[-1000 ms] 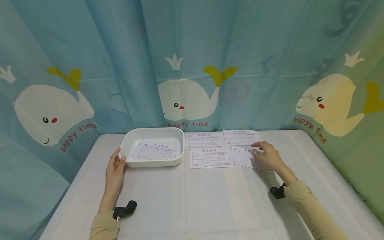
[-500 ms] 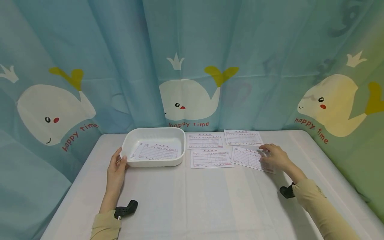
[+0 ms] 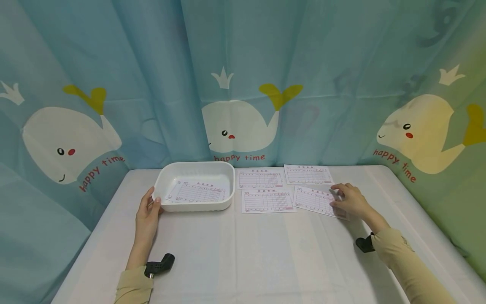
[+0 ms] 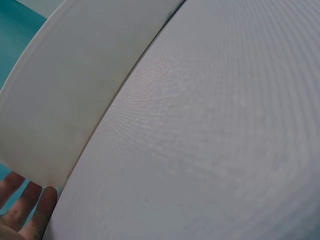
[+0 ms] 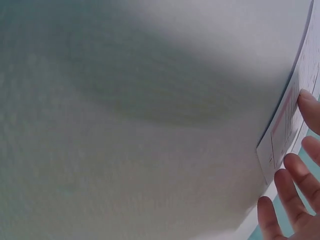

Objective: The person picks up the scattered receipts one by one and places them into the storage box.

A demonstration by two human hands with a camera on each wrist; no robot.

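My left hand rests against the near left corner of a white plastic tray, fingers along its side and thumb at the front. In the left wrist view its fingertips meet the tray's outer wall. Printed form slips lie inside the tray, overlapping. My right hand is over the right end of a slightly turned form slip on the table. The right wrist view shows the thumb at that slip's face, the other fingers spread apart beyond its edge.
Three more form slips lie right of the tray: one front left, one back left, one back right. A white cloth covers the table. A blue-green curtain hangs along its back and sides.
My right hand has moved right over the turned slip, uncovering more of its print, and its fingertips are now at the right end. My left hand stays at the tray.
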